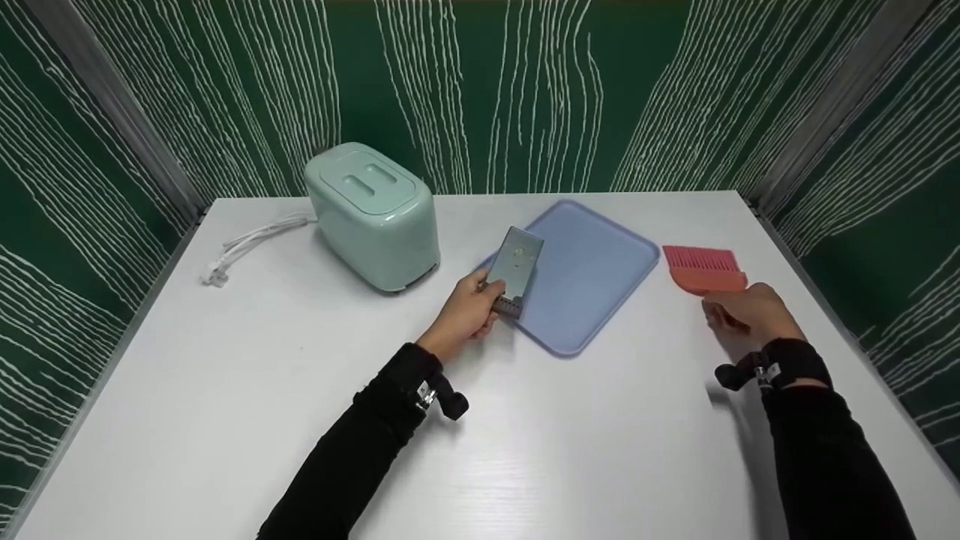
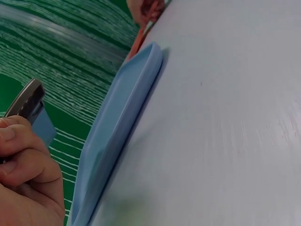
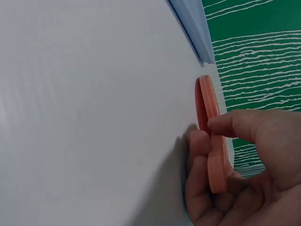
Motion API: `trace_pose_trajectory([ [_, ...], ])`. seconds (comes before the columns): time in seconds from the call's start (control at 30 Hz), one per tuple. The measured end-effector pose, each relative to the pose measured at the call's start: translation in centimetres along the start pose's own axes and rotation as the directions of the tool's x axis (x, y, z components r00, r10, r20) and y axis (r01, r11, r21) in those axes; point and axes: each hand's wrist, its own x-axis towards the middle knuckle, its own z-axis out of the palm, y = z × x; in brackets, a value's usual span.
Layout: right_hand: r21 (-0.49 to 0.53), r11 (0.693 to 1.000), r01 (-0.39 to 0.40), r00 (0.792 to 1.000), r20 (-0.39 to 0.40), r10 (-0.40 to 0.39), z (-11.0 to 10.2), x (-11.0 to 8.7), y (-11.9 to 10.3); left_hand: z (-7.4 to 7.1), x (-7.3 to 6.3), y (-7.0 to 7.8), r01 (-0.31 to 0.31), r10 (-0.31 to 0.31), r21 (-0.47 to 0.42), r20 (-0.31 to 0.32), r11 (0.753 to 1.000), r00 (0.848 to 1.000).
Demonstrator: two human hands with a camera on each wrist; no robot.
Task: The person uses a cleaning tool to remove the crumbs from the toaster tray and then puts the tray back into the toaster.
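Note:
My left hand [image 1: 465, 313] grips a flat metal crumb tray [image 1: 519, 259] by its dark slotted end, thumb on top. The crumb tray is tilted up and overlaps the left side of the blue tray [image 1: 596, 277] in the head view. In the left wrist view its dark rounded end [image 2: 29, 100] shows above my curled fingers. To the right of the blue tray, my right hand [image 1: 754, 311] pinches the orange handle of a brush [image 1: 709, 280] with pink bristles. The right wrist view shows thumb and fingers on opposite sides of that handle [image 3: 217, 167].
A mint-green toaster [image 1: 379, 225] with its lid on stands at the back left. Its white cord [image 1: 259, 234] and plug [image 1: 215, 276] lie to its left. Green walls [image 1: 525, 97] with white lines enclose the white table [image 1: 247, 420] at the back and sides.

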Motion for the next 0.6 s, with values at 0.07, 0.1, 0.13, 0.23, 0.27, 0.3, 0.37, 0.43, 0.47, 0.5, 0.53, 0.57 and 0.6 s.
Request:
trace_pose_trajectory([
  [0.07, 0.021, 1.000, -0.013, 0.999, 0.049, 0.012, -0.18, -0.27, -0.20, -0.02, -0.03, 0.00, -0.002, 0.002, -0.013, 0.013, 1.000, 1.000],
  [0.1, 0.029, 1.000, -0.008, 0.998, 0.064, 0.006, -0.27, -0.36, -0.30, -0.03, -0.04, 0.00, -0.003, 0.004, -0.021, 0.020, 1.000, 1.000],
  [0.13, 0.031, 0.999, -0.005, 0.997, 0.072, 0.002, -0.36, -0.47, -0.41, -0.04, -0.07, 0.01, -0.006, 0.007, -0.031, 0.026, 1.000, 1.000],
  [0.23, 0.057, 0.998, 0.013, 0.996, 0.093, -0.018, -0.52, -0.76, -0.71, -0.06, -0.11, 0.04, -0.022, 0.024, -0.036, 0.041, 0.999, 0.999],
  [0.27, 0.068, 0.997, 0.024, 0.994, 0.103, -0.031, -0.55, -0.83, -0.78, -0.05, -0.09, 0.05, -0.032, 0.034, -0.035, 0.046, 0.999, 0.998],
  [0.3, 0.076, 0.996, 0.036, 0.993, 0.112, -0.045, -0.55, -0.88, -0.83, -0.04, -0.07, 0.05, -0.041, 0.042, -0.033, 0.050, 0.999, 0.998],
  [0.37, 0.073, 0.996, 0.056, 0.992, 0.110, -0.064, -0.45, -0.89, -0.88, -0.03, -0.02, 0.00, -0.052, 0.053, -0.031, 0.056, 0.998, 0.997],
  [0.43, 0.066, 0.995, 0.079, 0.992, 0.094, -0.085, -0.30, -0.84, -0.86, -0.01, 0.00, -0.01, -0.053, 0.056, -0.045, 0.064, 0.998, 0.996],
  [0.47, 0.055, 0.995, 0.085, 0.993, 0.079, -0.089, -0.19, -0.81, -0.87, -0.01, 0.02, -0.01, -0.055, 0.058, -0.052, 0.068, 0.997, 0.996],
  [0.5, 0.045, 0.995, 0.089, 0.994, 0.057, -0.091, -0.08, -0.73, -0.86, -0.01, -0.01, -0.01, -0.050, 0.055, -0.065, 0.074, 0.997, 0.996],
  [0.53, 0.031, 0.995, 0.092, 0.995, 0.028, -0.093, 0.04, -0.67, -0.87, 0.00, -0.05, 0.01, -0.046, 0.053, -0.077, 0.082, 0.996, 0.995],
  [0.57, 0.020, 0.995, 0.097, 0.995, -0.004, -0.097, 0.17, -0.69, -0.92, 0.00, -0.09, 0.05, -0.044, 0.051, -0.088, 0.089, 0.995, 0.995],
  [0.6, 0.009, 0.995, 0.104, 0.994, -0.037, -0.103, 0.31, -0.74, -1.03, 0.01, -0.12, 0.09, -0.042, 0.051, -0.097, 0.097, 0.994, 0.994],
])
